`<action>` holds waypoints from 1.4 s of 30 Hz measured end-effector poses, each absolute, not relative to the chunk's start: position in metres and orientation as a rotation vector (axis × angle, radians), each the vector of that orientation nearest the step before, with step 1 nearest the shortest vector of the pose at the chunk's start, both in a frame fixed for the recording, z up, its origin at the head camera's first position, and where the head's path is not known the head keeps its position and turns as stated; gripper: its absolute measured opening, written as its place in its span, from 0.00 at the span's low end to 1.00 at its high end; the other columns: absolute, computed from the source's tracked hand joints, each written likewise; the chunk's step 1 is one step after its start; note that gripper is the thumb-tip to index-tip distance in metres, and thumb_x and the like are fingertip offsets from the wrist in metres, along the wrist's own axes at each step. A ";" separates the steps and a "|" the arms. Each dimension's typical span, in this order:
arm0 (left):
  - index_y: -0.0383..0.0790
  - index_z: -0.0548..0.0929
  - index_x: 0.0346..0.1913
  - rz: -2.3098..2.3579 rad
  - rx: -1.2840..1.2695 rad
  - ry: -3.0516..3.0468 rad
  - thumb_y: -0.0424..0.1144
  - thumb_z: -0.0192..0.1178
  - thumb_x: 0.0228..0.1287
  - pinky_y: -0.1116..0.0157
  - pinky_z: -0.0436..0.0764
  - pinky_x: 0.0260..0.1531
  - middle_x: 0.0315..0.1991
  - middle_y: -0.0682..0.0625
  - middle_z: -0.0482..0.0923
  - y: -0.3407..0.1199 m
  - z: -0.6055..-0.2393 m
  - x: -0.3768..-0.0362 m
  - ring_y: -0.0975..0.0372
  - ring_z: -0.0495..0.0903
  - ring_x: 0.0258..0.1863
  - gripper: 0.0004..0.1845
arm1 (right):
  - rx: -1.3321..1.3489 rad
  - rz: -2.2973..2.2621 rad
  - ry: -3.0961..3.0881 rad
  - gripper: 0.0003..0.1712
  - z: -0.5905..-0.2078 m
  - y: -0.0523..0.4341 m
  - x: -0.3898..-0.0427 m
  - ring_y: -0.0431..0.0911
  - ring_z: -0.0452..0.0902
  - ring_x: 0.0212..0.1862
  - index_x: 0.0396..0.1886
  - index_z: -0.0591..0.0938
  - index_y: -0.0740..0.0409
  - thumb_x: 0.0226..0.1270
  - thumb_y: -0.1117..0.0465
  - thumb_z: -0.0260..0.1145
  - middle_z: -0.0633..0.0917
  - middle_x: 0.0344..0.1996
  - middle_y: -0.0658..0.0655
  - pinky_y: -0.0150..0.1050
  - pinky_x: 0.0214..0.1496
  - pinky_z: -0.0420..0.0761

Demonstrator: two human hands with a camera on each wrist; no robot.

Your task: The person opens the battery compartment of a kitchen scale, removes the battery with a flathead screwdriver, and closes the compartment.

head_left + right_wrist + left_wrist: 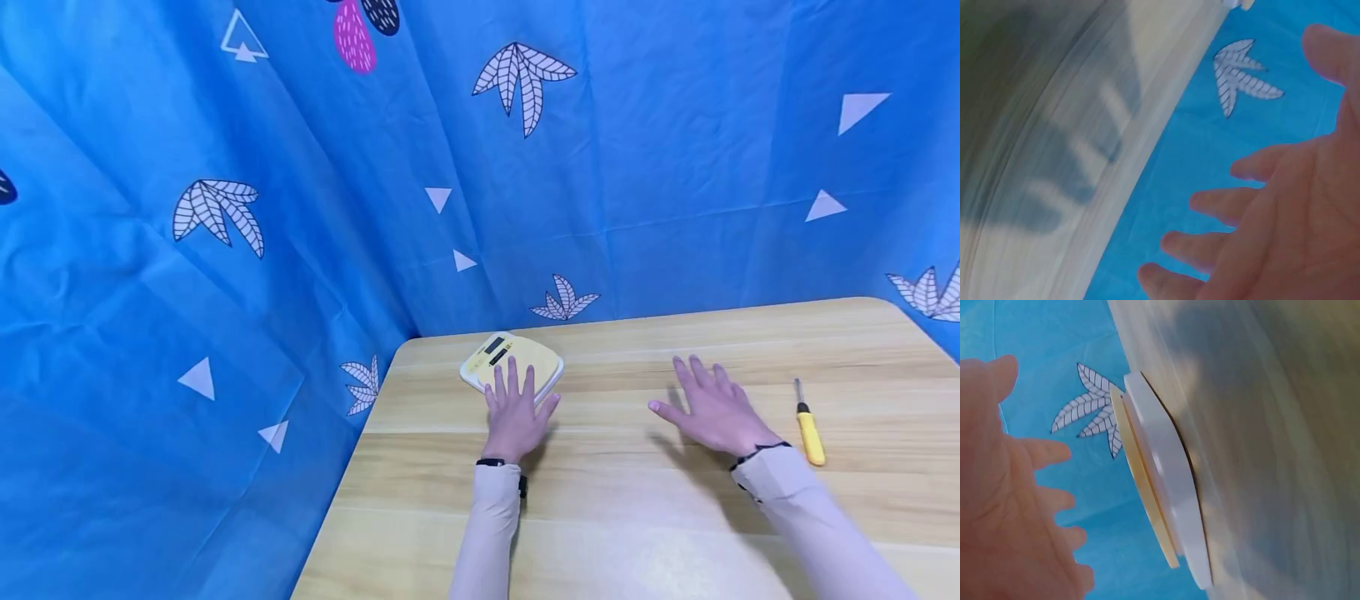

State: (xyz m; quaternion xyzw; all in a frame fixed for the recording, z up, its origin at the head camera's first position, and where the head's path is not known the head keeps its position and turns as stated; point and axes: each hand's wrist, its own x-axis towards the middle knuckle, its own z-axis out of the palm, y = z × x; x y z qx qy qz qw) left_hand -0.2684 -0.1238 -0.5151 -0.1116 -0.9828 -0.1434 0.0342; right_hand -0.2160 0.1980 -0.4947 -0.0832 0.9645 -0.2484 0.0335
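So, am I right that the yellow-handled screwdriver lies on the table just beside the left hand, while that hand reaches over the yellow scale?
Not quite. The screwdriver lies beside the right hand, near the table's right edge, as the head view shows. The rest holds: the left hand reaches over the yellow scale.

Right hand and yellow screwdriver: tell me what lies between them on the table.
Nothing: in the head view only bare wooden table separates the right hand from the yellow screwdriver. The hand hovers open, fingers spread.
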 end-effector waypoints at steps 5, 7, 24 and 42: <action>0.44 0.52 0.83 -0.630 -0.318 -3.030 0.66 0.40 0.79 0.34 0.37 0.83 0.86 0.40 0.30 -0.142 -0.512 -0.270 0.42 0.28 0.84 0.42 | -0.411 -0.913 2.932 0.56 -0.491 0.177 -0.220 0.80 0.45 0.78 0.82 0.48 0.71 0.78 0.31 0.51 0.50 0.79 0.79 0.78 0.78 0.51; 0.42 0.51 0.84 -0.736 -0.317 -3.032 0.66 0.39 0.79 0.34 0.36 0.83 0.86 0.40 0.29 -0.149 -0.510 -0.271 0.42 0.26 0.84 0.42 | -0.460 -1.000 2.896 0.54 -0.492 0.170 -0.225 0.76 0.49 0.78 0.81 0.49 0.72 0.79 0.34 0.52 0.53 0.79 0.78 0.74 0.80 0.53; 0.38 0.49 0.83 -1.771 0.210 -2.503 0.62 0.41 0.81 0.43 0.42 0.86 0.85 0.38 0.44 -0.232 -0.536 -0.322 0.44 0.43 0.85 0.42 | -0.466 -1.398 2.614 0.43 -0.510 0.108 -0.292 0.72 0.69 0.71 0.76 0.58 0.79 0.81 0.48 0.57 0.65 0.73 0.80 0.63 0.74 0.74; 0.41 0.49 0.84 -2.191 0.352 -2.286 0.60 0.39 0.82 0.48 0.38 0.87 0.86 0.44 0.40 -0.236 -0.537 -0.355 0.49 0.36 0.86 0.39 | -0.270 -1.772 2.272 0.34 -0.528 0.053 -0.325 0.70 0.53 0.79 0.78 0.50 0.78 0.84 0.63 0.46 0.55 0.78 0.78 0.62 0.84 0.56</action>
